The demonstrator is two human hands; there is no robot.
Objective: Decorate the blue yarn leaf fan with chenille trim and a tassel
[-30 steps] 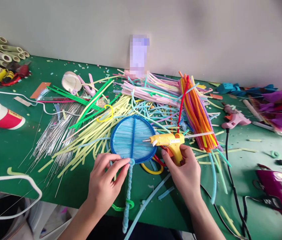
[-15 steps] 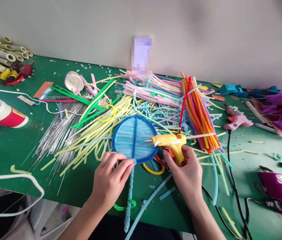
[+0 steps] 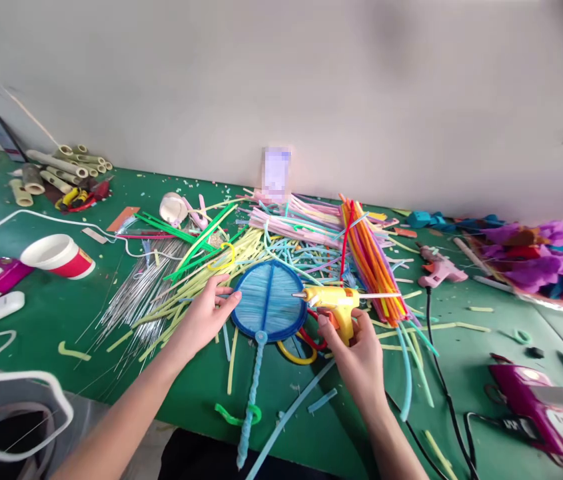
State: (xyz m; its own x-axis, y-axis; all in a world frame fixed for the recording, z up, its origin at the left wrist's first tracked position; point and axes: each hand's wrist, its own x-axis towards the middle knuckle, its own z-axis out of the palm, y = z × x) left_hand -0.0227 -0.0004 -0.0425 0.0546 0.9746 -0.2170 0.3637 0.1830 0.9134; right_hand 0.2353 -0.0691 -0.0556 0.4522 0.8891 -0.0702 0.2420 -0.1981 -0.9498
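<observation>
A round blue pipe-cleaner fan [image 3: 254, 307] with a dark blue rim and midrib lies on the table. Its twisted light blue handle [image 3: 252, 400] points toward me, and a small light blue coil sits where handle and rim meet. My left hand [image 3: 208, 312] is at the fan's left rim, thumb and fingers apart; whether the fingertips touch the rim I cannot tell. In my right hand [image 3: 358, 353] is a yellow hot glue gun [image 3: 336, 300], its nozzle pointing left over the fan's right part and a glue stick protruding behind. A green pipe cleaner [image 3: 228, 415] curls by the handle.
Behind the fan lie yellow pipe cleaners [image 3: 186, 293], metal wires [image 3: 136, 287] and an orange bundle [image 3: 374, 263]. A paper cup [image 3: 61, 257] and bamboo tubes [image 3: 61, 175] are at left. A pink glue gun [image 3: 441, 267], black cord [image 3: 444, 373] and purple power strip [image 3: 546, 407] occupy the right.
My left hand has let go of the coil at the base of the fan and moved up and left to its rim. My right hand still holds the glue gun. The camera view has shifted upward.
</observation>
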